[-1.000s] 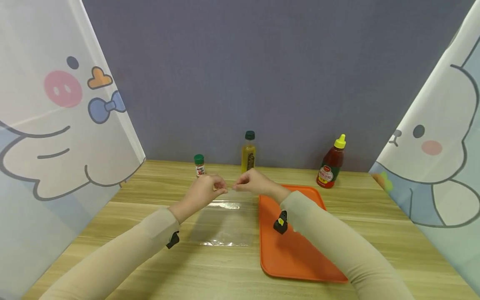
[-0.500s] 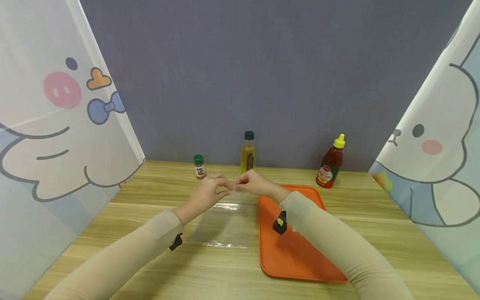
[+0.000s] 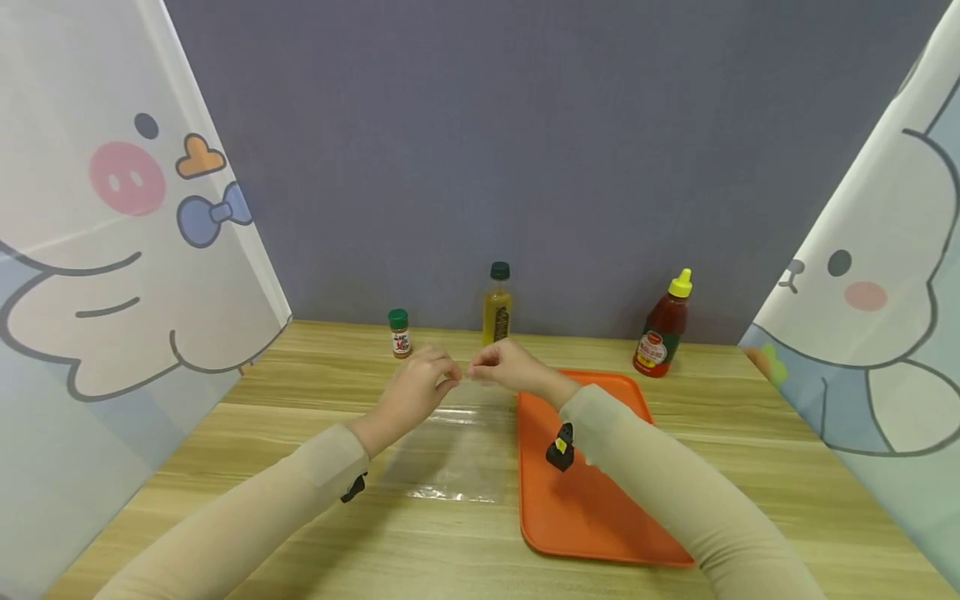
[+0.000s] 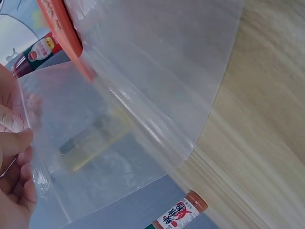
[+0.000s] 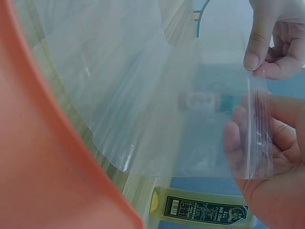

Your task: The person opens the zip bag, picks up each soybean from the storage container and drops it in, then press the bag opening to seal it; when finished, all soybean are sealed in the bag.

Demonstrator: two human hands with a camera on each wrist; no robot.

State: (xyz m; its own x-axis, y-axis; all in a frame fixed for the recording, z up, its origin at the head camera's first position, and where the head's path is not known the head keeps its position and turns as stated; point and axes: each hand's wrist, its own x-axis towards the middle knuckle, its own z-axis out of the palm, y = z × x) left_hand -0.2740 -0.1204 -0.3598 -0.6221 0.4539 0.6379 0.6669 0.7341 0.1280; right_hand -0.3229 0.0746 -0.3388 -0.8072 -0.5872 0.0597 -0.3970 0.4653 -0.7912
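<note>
A clear zip-lock bag [image 3: 459, 454] hangs from both hands in the head view, its lower part over the table. My left hand [image 3: 411, 387] pinches the zip edge between thumb and forefinger. Close beside it, my right hand [image 3: 513, 367] holds the same edge. In the right wrist view, the ridged zip strip [image 5: 257, 129] runs past the right hand [image 5: 281, 152], whose fingers show through the plastic; the left hand [image 5: 279, 43] grips higher up the edge. Through the bag [image 4: 157, 62] in the left wrist view, an oil bottle [image 4: 95, 140] shows blurred.
An orange tray [image 3: 570, 508] lies right of the bag, under the right forearm. Behind the hands stand a green-capped spice jar [image 3: 401, 335] and the yellow oil bottle [image 3: 497, 310]. A ketchup bottle [image 3: 662, 329] stands at the back right, before a grey partition [image 3: 480, 150].
My left hand has shifted slightly right, closer to the right hand, and its thumb and forefinger have closed up. The bag's lower edge has come slightly nearer. The right hand stays nearly still.
</note>
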